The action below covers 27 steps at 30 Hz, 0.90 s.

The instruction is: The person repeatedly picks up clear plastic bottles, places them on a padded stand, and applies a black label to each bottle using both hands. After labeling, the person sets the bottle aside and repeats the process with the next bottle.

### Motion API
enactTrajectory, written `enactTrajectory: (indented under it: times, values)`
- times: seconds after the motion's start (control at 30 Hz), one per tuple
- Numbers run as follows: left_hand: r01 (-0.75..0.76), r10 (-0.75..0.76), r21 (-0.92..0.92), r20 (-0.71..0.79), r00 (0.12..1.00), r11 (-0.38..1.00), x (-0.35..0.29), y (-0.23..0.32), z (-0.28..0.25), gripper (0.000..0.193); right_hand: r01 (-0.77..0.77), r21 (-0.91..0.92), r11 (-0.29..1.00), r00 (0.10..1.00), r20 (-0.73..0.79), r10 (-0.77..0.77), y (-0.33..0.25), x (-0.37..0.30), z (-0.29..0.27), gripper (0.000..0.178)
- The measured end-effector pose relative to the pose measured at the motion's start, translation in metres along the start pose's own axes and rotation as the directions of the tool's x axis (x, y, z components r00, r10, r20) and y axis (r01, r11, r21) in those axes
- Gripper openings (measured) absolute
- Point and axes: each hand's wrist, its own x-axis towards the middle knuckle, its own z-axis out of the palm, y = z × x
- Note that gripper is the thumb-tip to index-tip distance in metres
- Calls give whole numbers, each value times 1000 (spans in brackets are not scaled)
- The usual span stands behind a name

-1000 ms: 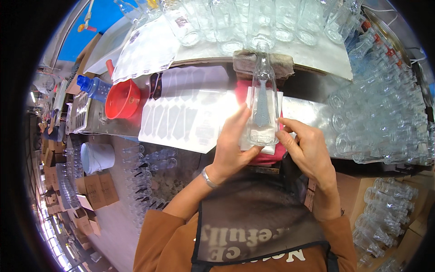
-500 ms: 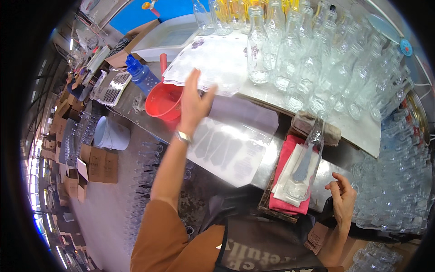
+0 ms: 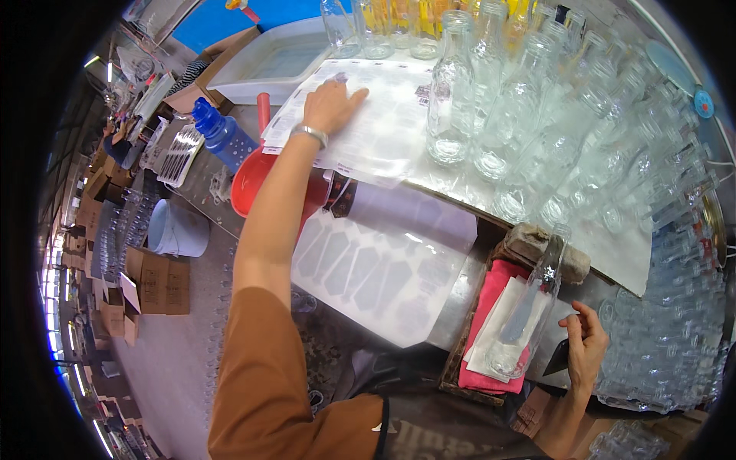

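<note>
Presently, bench (image 3: 198,177): printed sheets (image 3: 391,115) toward far edge | clear bottle (image 3: 525,322) now unheld on pink cloth (image 3: 489,290), near edge | left hand (image 3: 331,107), moved from red pail (image 3: 247,185) to sheets, fingers spread | right hand (image 3: 587,345), fingers curled, hold unclear

One fisheye view looks down from the wearer's head, near the bench (image 3: 199,184), perhaps warping outer edges.
</note>
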Motion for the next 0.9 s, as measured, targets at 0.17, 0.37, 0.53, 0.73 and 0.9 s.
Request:
enactTrajectory:
  times: [0.17,0.37,0.53,0.73,0.9]
  values:
    - [-241,231,-140,-81,970,960,-114,70,-24,55,50,-22,999,999,-10,-50,-1,-9,-5,29]
    - [-144,131,-100,-119,984,985,-89,26,-33,59,100,21,995,995,5,-100,-11,-17,-11,30]
    - [-227,211,-90,-160,964,970,-123,23,-19,57,106,30,994,994,-12,-105,3,-33,-18,30]
    - [-313,273,-132,-252,928,941,-189,29,-20,53,83,49,995,996,-11,-83,13,-38,-21,31]
    - [-337,229,-203,-421,878,920,-172,9,-2,34,233,-23,972,972,-7,-233,-5,-31,-12,29]
